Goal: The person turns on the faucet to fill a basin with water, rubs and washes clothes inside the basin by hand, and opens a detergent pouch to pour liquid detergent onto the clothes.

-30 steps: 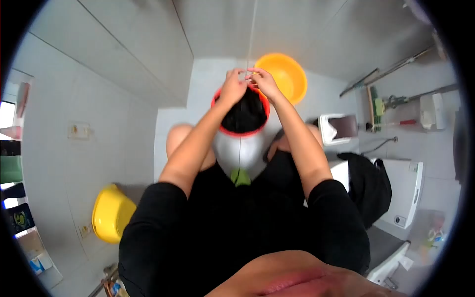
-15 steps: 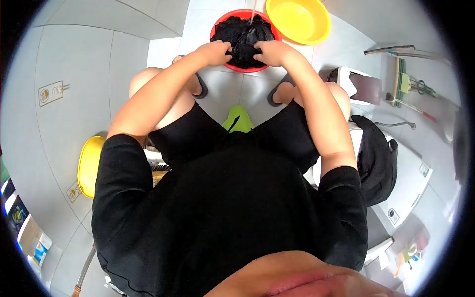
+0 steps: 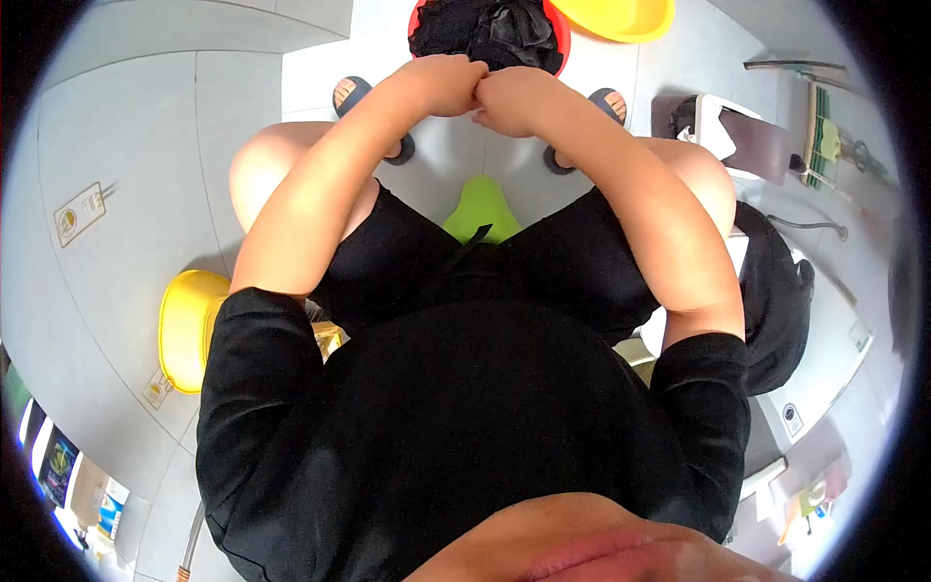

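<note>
Left hand (image 3: 451,83) and right hand (image 3: 516,100) met, fingers curled, near black cloth (image 3: 482,29); whether they pinched anything, I couldn't tell.

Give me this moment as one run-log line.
left hand and right hand: curled, meeting; contents hidden | black crumpled cloth: in red round plastic basin beyond hands | yellow round plastic basin: alongside, cut by frame

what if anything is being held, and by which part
Cannot be told: the left hand and right hand meet beside the red basin of black cloth, hiding whatever may be between them.
</note>
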Demonstrator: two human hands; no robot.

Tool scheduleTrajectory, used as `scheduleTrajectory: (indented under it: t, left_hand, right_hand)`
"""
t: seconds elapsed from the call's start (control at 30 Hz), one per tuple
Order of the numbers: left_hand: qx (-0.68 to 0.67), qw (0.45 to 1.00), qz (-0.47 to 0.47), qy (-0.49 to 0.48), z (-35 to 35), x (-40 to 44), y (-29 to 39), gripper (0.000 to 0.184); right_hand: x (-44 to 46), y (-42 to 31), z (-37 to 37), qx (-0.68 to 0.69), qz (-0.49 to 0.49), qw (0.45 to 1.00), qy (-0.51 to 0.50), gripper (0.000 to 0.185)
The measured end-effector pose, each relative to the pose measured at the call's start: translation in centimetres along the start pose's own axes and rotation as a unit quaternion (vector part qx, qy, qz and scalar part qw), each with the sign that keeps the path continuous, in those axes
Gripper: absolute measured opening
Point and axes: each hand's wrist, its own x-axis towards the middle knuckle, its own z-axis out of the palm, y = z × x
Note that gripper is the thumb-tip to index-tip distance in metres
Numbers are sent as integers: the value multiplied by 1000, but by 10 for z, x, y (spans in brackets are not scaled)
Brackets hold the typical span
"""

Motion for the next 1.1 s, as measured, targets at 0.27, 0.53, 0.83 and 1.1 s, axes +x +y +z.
scheduleTrajectory:
  t: [0.27, 0.53, 0.83, 1.1]
  left_hand:
    - [54, 997, 47, 31, -7, -3, 8, 33]
    - [89, 992, 37, 81, -7, 22, -30, 35]
    - [90, 981, 15, -174, 50, 71, -94, 33]
    - [54, 989, 46, -131, 47, 70, -76, 38]
  right_hand:
    - [-9, -6, -1, -23, -7, 999, 25, 31]
    - [-38, -112, 5, 352, -320, 873, -112, 26]
    - [-96, -232, 12, 610, -354, 604, -369, 43]
    - [-90, -245, 28, 649, -360, 559, -370, 41]
